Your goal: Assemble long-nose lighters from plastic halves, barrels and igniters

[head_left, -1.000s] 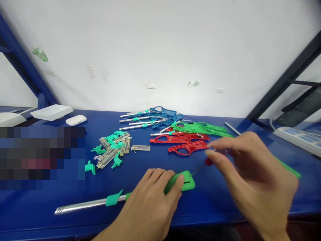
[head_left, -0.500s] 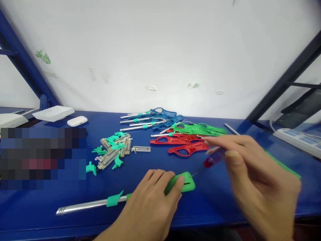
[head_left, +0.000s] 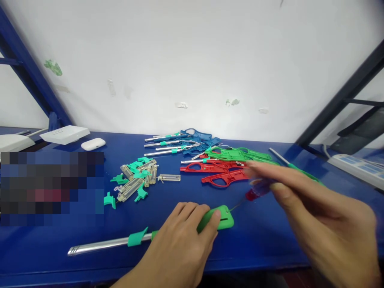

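My left hand (head_left: pixel 183 240) is closed over the green handle of a long-necked gas lighter (head_left: pixel 226 223), pressing it against the blue table. The lighter's metal tube (head_left: pixel 99 246), with a teal clip (head_left: pixel 137 237) around it, sticks out to the left. My right hand (head_left: pixel 324 216), partly blurred, grips a screwdriver (head_left: pixel 255 194) with a red and clear purplish handle. Its thin shaft points down-left at the butt end of the green handle; whether the tip touches it, I cannot tell.
Teal clips and clear fuel tanks (head_left: pixel 130 188) lie piled at centre left. Behind are blue lighters (head_left: pixel 198 142), green shells (head_left: pixel 240 154) and red shells (head_left: pixel 225 178). A white case (head_left: pixel 93 144) sits at left, a power strip (head_left: pixel 360 170) at right. A white wall (head_left: pixel 192 60) stands behind.
My right hand has shifted and turned slightly to the right around the screwdriver, uncovering more of a green lighter behind it. My left hand and the held lighter stay put.
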